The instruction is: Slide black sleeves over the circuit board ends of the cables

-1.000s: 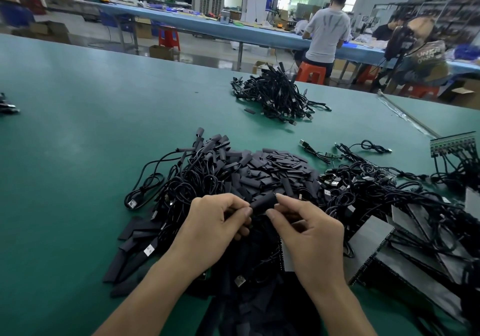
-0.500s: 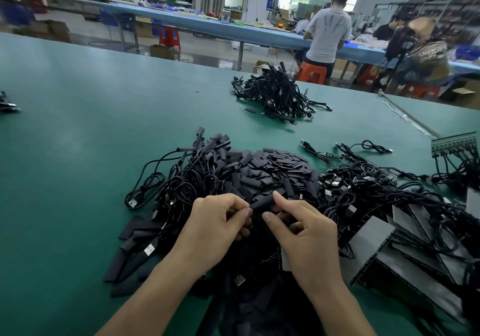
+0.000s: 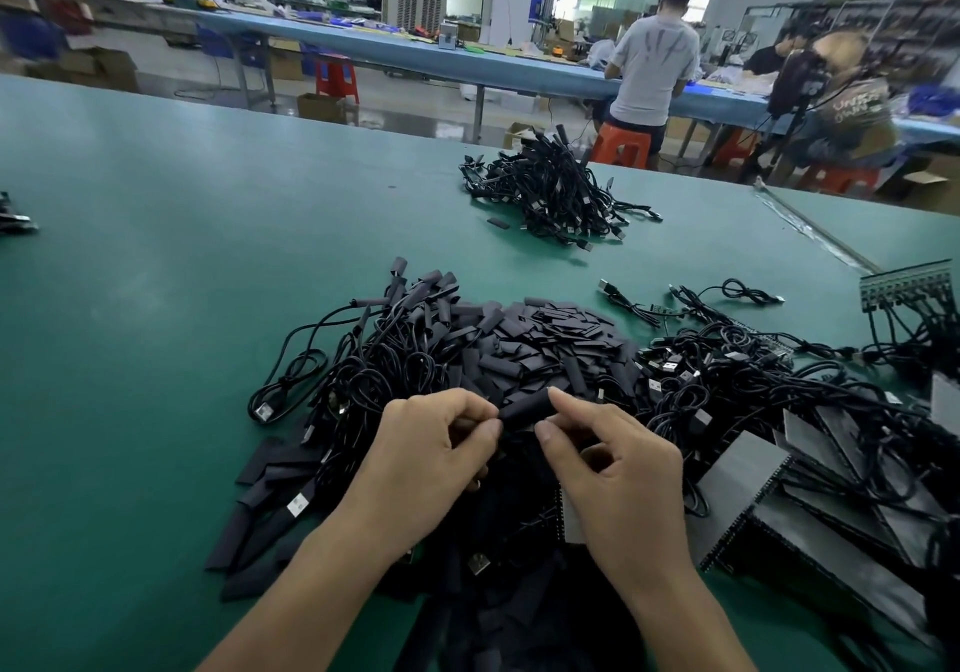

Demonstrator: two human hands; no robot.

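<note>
Lower centre: left hand (image 3: 431,458) and right hand (image 3: 618,468) pinch opposite ends of one black sleeve (image 3: 524,406), just above the sleeve heap (image 3: 545,338). Bare green table (image 3: 156,307) fills the left; one cable bundle (image 3: 550,188) lies upper centre.

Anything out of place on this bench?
One flat black sleeve lies alone on the green table mat, beside the far bundle of black cables, away from the central heap of black sleeves. Nothing looks spilled or damaged.

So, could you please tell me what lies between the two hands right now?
A single black sleeve bridges the gap in the head view: the left hand pinches one end, the right hand pinches the other.
</note>
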